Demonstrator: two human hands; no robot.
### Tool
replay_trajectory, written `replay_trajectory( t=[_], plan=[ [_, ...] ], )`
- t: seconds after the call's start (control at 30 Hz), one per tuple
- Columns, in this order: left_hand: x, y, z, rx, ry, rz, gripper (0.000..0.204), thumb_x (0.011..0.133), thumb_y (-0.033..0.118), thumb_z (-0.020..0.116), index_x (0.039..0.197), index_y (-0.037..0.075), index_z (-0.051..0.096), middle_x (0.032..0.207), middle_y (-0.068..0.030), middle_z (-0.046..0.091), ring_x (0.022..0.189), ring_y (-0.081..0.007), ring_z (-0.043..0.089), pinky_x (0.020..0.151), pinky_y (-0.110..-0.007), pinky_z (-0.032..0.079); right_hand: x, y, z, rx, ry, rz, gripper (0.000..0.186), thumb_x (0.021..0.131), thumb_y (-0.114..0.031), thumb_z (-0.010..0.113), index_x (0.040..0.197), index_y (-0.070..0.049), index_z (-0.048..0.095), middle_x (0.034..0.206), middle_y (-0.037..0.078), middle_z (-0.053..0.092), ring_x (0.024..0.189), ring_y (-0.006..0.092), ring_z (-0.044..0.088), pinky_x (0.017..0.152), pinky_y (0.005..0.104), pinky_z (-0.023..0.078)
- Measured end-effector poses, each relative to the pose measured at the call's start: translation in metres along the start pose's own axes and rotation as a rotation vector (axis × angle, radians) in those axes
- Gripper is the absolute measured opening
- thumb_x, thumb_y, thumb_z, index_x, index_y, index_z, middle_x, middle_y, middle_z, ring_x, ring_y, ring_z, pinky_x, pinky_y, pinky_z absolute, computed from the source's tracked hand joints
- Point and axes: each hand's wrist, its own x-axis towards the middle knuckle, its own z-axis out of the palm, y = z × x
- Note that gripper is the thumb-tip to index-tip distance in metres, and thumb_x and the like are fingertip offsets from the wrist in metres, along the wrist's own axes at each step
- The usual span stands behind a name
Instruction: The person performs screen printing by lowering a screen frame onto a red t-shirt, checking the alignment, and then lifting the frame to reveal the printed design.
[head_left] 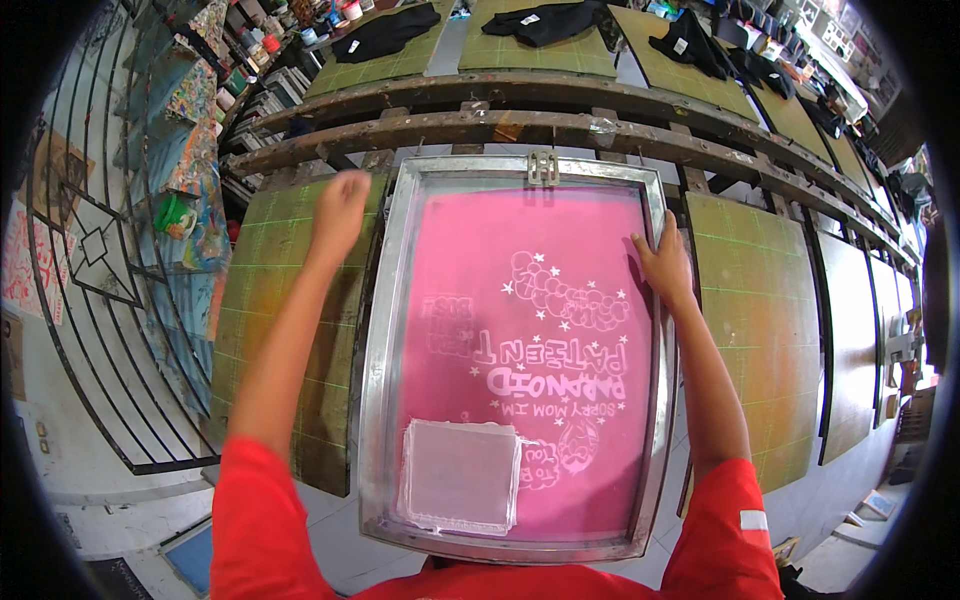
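A screen printing frame (380, 330) of grey metal lies in front of me, its mesh (520, 230) pink with pale lettering and small drawings. A greyish square (458, 472) bordered in white fills the mesh's near left corner. My right hand (668, 262) grips the frame's right side, thumb on the inner edge and fingers over the outside. To the left of the frame, my left hand (343, 205) is raised over a green board, closed in a fist and slightly blurred. Whether it holds anything is hidden. A metal hinge clamp (543, 169) sits on the frame's far edge.
Green gridded boards (755, 330) flank the frame. Beyond it run rusty metal rails (400, 130). Black garments (385, 32) lie on the far boards. At the left stand a black metal grille (90, 310) and a green tub (175, 217).
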Motion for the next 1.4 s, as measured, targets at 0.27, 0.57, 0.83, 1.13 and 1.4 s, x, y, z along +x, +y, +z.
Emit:
replay_trajectory(
  t=[0.27,0.57,0.83,1.13,1.4],
  plan=[
    [0.15,-0.101,0.116,0.368,-0.066,-0.344,0.042,0.089,0.037,0.054,0.096,-0.002,0.069,0.1,-0.0222,0.066,0.099,-0.0325,0.062,0.085,-0.042,0.044,-0.004,-0.02,-0.005,-0.054,-0.02,0.077,0.081,0.087,-0.052,0.052,0.143,-0.001,0.023,0.133,0.027,0.044,0.114,0.0442,0.051,0.095,0.0471,0.043],
    [0.149,-0.102,0.139,-0.315,-0.234,-0.73,0.022,0.088,0.022,0.058,0.084,0.003,0.069,0.09,-0.0103,0.066,0.08,-0.0212,0.059,0.074,-0.038,0.049,-0.006,-0.024,-0.014,-0.118,-0.049,0.128,0.082,0.086,-0.052,0.053,0.143,-0.001,0.025,0.132,0.026,0.046,0.112,0.0422,0.054,0.094,0.0459,0.043],
    [0.161,-0.121,0.135,-0.4,-0.206,-0.778,0.018,0.086,0.019,0.063,0.081,0.003,0.066,0.082,-0.0082,0.064,0.075,-0.0207,0.06,0.068,-0.038,0.049,-0.003,-0.027,-0.014,-0.141,-0.076,0.128,0.085,0.085,-0.054,0.054,0.144,-0.001,0.023,0.13,0.026,0.047,0.111,0.0413,0.054,0.092,0.046,0.045],
    [0.155,-0.103,0.145,-0.282,-0.135,-0.663,0.019,0.085,0.019,0.066,0.085,0.0,0.066,0.085,-0.0102,0.066,0.075,-0.0204,0.06,0.07,-0.037,0.049,-0.005,-0.027,-0.015,-0.162,-0.084,0.138,0.088,0.083,-0.054,0.057,0.144,-0.001,0.022,0.128,0.026,0.048,0.109,0.0418,0.055,0.09,0.0464,0.045],
    [0.162,-0.127,0.145,-0.315,-0.128,-0.61,0.018,0.082,0.016,0.069,0.082,-0.002,0.067,0.081,-0.0083,0.066,0.073,-0.021,0.061,0.07,-0.034,0.049,-0.004,-0.032,-0.016,-0.169,-0.082,0.132,0.088,0.082,-0.053,0.06,0.143,-0.001,0.023,0.126,0.027,0.049,0.107,0.0425,0.057,0.088,0.0469,0.047]
  ],
)
